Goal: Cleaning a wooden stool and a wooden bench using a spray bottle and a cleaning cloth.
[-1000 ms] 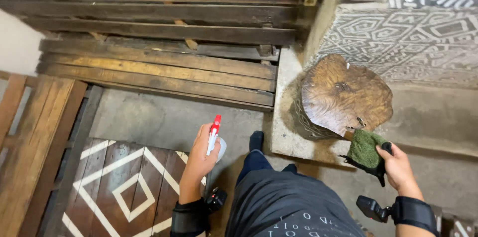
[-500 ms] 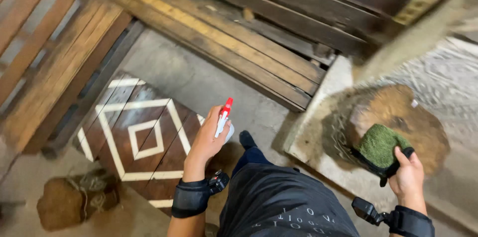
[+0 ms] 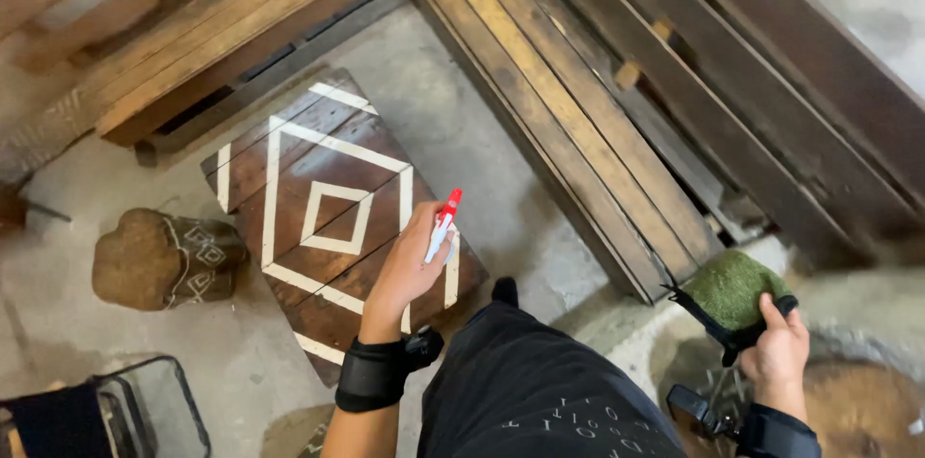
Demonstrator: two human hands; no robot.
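Note:
My left hand grips a small spray bottle with a red nozzle, held over the near edge of a low dark wooden table painted with white diamond lines. My right hand holds a green scrub pad with a black strap, above the corner of a concrete ledge. Both wrists wear black bands. My dark trousers fill the bottom middle of the view.
Long wooden pallets lean across the upper right, and more slats lie at upper left. A carved wooden stump stool stands left of the table. A black wire-frame chair sits at bottom left. The floor is grey concrete.
The view has swung left and down, from the stump on the ledge to the painted table. My left hand with the bottle now hangs over the table; my right hand keeps the pad.

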